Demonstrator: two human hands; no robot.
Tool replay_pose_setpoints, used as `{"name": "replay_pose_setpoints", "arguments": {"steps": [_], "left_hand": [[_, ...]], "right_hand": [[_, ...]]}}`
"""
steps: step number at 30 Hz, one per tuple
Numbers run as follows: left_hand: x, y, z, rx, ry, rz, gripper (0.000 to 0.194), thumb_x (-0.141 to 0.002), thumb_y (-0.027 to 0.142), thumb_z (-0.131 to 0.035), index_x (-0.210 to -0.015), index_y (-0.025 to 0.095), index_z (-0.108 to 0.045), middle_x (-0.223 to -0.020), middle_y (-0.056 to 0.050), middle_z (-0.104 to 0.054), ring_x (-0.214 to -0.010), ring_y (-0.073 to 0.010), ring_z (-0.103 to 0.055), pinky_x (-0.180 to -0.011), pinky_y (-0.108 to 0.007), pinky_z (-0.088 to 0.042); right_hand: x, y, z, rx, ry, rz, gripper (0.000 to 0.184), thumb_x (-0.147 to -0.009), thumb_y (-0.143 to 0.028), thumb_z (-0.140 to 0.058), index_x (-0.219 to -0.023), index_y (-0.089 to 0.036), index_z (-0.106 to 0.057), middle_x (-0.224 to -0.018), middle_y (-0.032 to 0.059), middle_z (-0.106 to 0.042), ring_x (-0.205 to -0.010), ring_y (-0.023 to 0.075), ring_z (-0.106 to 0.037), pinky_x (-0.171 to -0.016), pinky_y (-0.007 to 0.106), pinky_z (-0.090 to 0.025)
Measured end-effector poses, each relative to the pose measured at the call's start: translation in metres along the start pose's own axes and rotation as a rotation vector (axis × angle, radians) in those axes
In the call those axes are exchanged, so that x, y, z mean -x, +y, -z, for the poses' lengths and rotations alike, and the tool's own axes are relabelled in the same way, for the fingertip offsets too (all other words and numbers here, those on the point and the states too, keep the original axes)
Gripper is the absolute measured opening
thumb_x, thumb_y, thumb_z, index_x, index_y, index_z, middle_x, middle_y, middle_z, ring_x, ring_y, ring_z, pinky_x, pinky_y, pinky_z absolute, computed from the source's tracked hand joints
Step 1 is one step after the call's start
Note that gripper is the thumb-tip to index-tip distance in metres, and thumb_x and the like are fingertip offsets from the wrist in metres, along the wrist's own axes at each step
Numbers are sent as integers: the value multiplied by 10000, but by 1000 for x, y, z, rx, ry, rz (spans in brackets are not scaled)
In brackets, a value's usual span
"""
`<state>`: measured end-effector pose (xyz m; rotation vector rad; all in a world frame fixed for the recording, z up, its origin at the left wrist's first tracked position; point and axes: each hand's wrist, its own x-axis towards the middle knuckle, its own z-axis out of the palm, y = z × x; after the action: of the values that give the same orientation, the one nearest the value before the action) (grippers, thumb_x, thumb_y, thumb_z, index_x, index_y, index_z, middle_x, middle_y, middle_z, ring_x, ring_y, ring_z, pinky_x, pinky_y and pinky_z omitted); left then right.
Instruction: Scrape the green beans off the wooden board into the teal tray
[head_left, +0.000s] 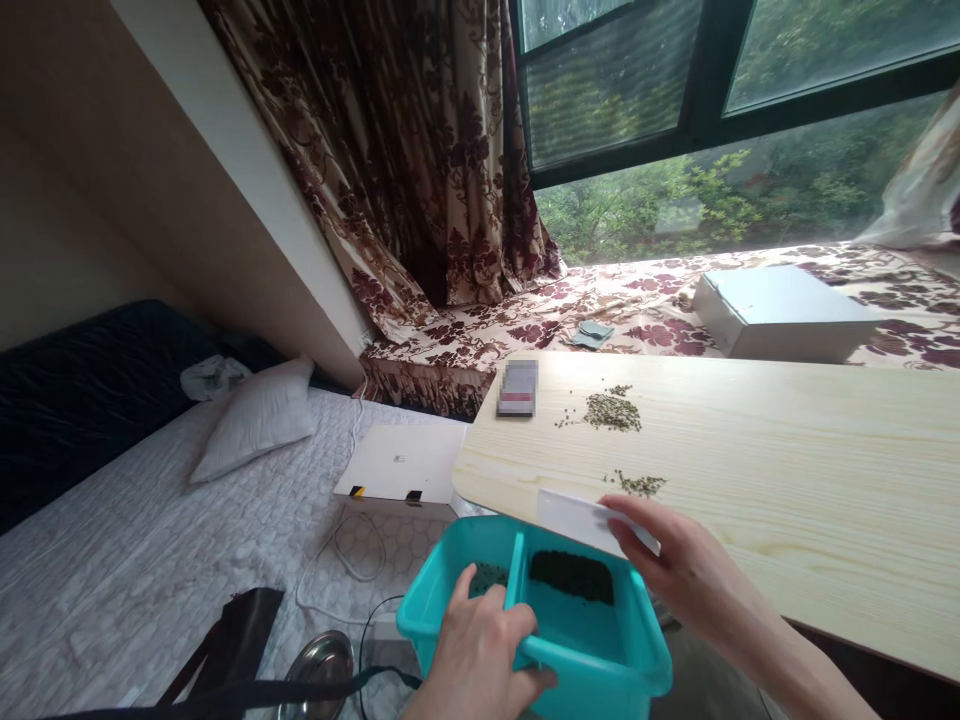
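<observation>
A teal two-compartment bin (592,640) is at the table's front left edge. My left hand (484,640) is closed on its near rim by the divider, index finger stretched toward the left compartment. Dark green grains (571,577) lie heaped in the right compartment, and a few are visible in the left one. My right hand (675,550) pinches a thin white card (574,515) at the table edge, above the bin's far rim. Just beyond that hand sits a small pile of greenish-brown beans or seeds (637,484); a larger pile (613,411) lies farther back.
The light wooden table (787,450) carries a blurred-out flat packet (517,388). A white box (787,310) and folded cloth (592,334) rest on the window ledge. Left are a bed (202,540), another white box (405,460), a metal bowl (321,665) and a cable.
</observation>
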<state>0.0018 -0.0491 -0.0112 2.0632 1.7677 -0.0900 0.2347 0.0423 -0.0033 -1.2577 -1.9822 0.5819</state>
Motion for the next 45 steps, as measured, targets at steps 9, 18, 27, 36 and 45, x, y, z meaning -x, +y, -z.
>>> {"name": "replay_pose_setpoints", "arguments": {"steps": [9,18,27,36,45], "left_hand": [[4,4,-17,24,-28,-13,297,-738,453,-902,-921,257,-773,-915,-20,-715,-981,-268,-691,-1188,-556,-278],[-6,3,-37,-28,-16,-169,247,-794,456,-836,-966,288,-778,-858,-1,-687,-865,-237,-688,-1177,-549,-302],[-26,10,-49,-65,21,-349,110,-868,359,-730,-957,301,-755,-808,0,-661,-778,-221,-669,-1160,-539,-341],[-27,7,-50,-77,40,-372,100,-903,248,-691,-935,323,-749,-788,6,-640,-746,-211,-653,-1173,-515,-327],[-19,7,-47,-61,50,-361,71,-862,346,-724,-919,306,-736,-755,14,-608,-699,-202,-624,-1172,-532,-321]], "right_hand": [[30,24,23,-24,128,-203,310,-806,-439,-564,-922,-258,-786,-817,48,-820,-643,245,-744,-594,318,-595],[27,40,38,54,210,-282,320,-788,-418,-522,-909,-259,-773,-825,59,-821,-712,270,-773,-569,320,-569],[16,80,88,181,326,-340,350,-757,-414,-523,-923,-246,-781,-727,32,-794,-616,251,-731,-534,324,-529],[-13,99,83,106,222,-351,356,-750,-401,-535,-916,-212,-787,-842,62,-819,-745,258,-758,-619,318,-560],[-15,91,76,29,116,-330,347,-760,-420,-542,-904,-206,-775,-824,60,-817,-712,258,-749,-604,325,-566]]}}
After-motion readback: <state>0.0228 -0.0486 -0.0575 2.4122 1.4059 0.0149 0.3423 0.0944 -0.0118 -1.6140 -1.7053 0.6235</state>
